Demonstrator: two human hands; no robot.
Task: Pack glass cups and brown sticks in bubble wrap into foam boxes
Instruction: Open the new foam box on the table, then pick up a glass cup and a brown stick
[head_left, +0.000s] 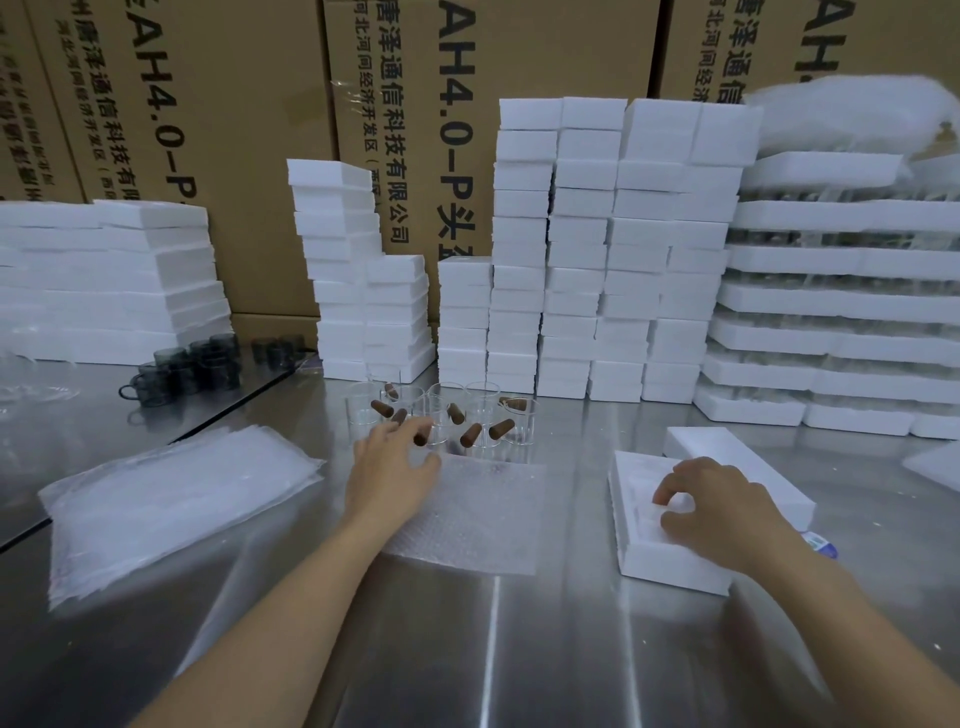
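- Glass cups (441, 415), with brown sticks (501, 428) leaning in them, cluster just past the bubble wrap sheet's (467, 514) far edge.
- Left hand (392, 467) lies over that edge, fingers spread, gripping nothing.
- Right hand (722, 509), right of the sheet, curls into the open foam box (670, 564); whether it grips anything cannot be told.
- Bare table (519, 649) runs along the sheet's near edge.

left hand (390, 472) near glass cups (481, 401), right hand (727, 512) in foam box (670, 567)
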